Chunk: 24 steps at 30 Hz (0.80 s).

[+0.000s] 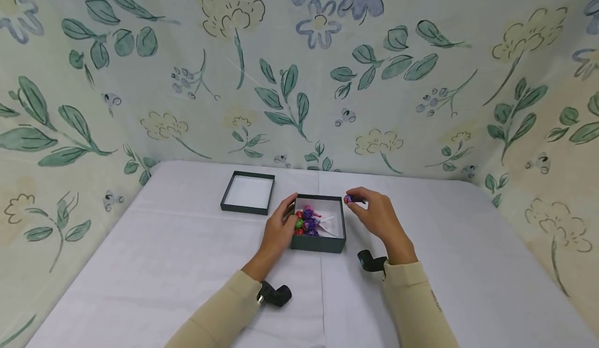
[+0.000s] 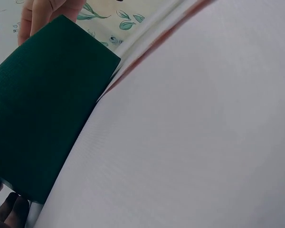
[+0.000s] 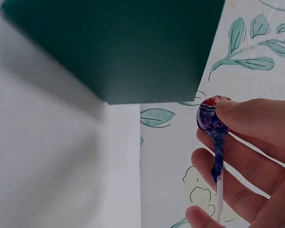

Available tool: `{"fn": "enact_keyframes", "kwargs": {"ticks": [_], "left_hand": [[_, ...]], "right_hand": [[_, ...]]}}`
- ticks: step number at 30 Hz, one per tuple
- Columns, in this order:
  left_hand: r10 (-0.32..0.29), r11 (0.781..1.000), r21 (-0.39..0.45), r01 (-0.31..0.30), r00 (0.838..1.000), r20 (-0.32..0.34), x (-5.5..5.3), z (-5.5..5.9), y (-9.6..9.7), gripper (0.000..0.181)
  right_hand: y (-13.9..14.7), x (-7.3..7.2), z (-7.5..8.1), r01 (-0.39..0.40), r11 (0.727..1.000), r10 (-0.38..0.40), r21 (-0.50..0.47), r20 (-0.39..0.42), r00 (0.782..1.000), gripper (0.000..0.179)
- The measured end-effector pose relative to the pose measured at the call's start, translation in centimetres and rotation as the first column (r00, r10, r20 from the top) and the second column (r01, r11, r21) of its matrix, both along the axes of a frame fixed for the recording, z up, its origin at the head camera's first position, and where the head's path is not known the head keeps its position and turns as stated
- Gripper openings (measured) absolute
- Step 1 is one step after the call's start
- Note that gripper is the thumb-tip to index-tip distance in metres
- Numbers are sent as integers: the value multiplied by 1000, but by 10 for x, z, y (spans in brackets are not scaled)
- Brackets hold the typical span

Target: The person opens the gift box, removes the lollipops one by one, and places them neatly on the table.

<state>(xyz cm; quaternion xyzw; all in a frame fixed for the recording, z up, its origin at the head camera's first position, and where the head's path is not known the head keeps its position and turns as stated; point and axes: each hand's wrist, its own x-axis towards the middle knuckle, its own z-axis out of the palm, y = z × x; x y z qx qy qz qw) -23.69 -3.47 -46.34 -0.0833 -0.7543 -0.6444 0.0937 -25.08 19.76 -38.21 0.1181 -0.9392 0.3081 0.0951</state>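
Observation:
A dark green box with a white inside stands uncovered on the table. Several wrapped lollipops, in purple, red and green, lie in it with their white sticks pointing right. My left hand grips the box's left wall, fingers along the outside and thumb over the rim. Just off the box's right rim, my right hand pinches a lollipop by its wrapped head between thumb and fingers. That lollipop has a blue, purple and red wrapper, and its white stick runs down past the fingers in the right wrist view.
The box's lid, dark-edged and white inside, lies inside-up behind and left of the box. White cloth covers the table. A flower-patterned curtain rises behind and on both sides.

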Motion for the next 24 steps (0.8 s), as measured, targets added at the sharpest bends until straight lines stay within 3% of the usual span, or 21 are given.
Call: {"fn": "enact_keyframes", "kwargs": {"ticks": [2, 9, 12, 14, 21, 24], "left_hand": [[-1, 1000, 2, 1, 1000, -5, 2, 4, 0, 53], [-6, 1000, -4, 6, 1000, -15, 24, 36, -1, 51], [-2, 1000, 0, 2, 1000, -15, 26, 39, 0, 51], [5, 1000, 6, -5, 1000, -17, 26, 38, 1, 51], [26, 999, -28, -26, 1000, 8, 1, -1, 1, 53], [26, 1000, -16, -26, 1000, -3, 1, 0, 1, 53]], "right_hand": [[2, -1, -2, 7, 1000, -7, 3, 4, 1000, 30], [8, -4, -12, 22, 1000, -23, 13, 46, 999, 29], [11, -6, -17, 40, 999, -41, 16, 63, 997, 28], [12, -8, -20, 54, 998, -56, 17, 79, 995, 28], [19, -11, -27, 73, 997, -76, 24, 133, 988, 29], [20, -11, -29, 75, 997, -78, 24, 137, 988, 29]]}}
